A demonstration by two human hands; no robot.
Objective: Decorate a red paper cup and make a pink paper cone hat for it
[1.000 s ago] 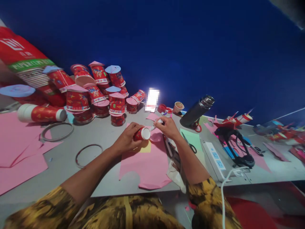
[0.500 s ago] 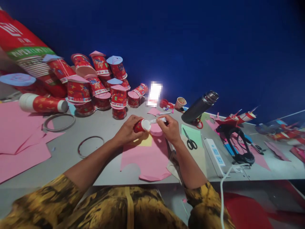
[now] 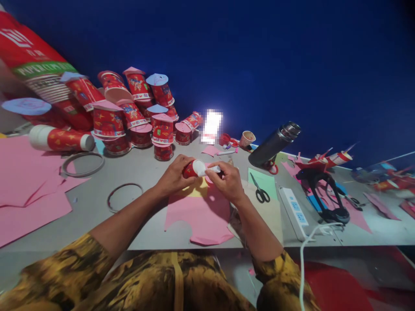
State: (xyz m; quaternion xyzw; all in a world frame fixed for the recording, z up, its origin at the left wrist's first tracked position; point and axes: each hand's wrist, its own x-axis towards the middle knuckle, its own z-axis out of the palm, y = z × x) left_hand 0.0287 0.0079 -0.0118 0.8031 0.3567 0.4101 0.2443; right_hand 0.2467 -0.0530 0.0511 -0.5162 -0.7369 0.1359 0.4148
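My left hand (image 3: 175, 176) is wrapped round a small red paper cup (image 3: 188, 170), which lies tilted with its white base turned to the right. Between the fingers of my right hand (image 3: 229, 180) is a small white tube (image 3: 213, 170), its tip at the cup's base. Whether anything comes out of the tube I cannot tell. Under both hands lie a yellow paper piece (image 3: 196, 190) and a cut pink sheet (image 3: 197, 214). A pink paper piece is partly hidden below my right hand.
Stacked red cups with paper tops (image 3: 162, 129) stand at the back left, near tape rings (image 3: 82, 164) and pink sheets (image 3: 29, 181). Black scissors (image 3: 262, 195), a dark flask (image 3: 274, 144), a power strip (image 3: 293, 211) and a black head strap (image 3: 324, 196) are on the right.
The white tube has moved slightly left and down against the cup's base, and my right hand has closed in with it. My left hand keeps the cup in nearly the same spot.
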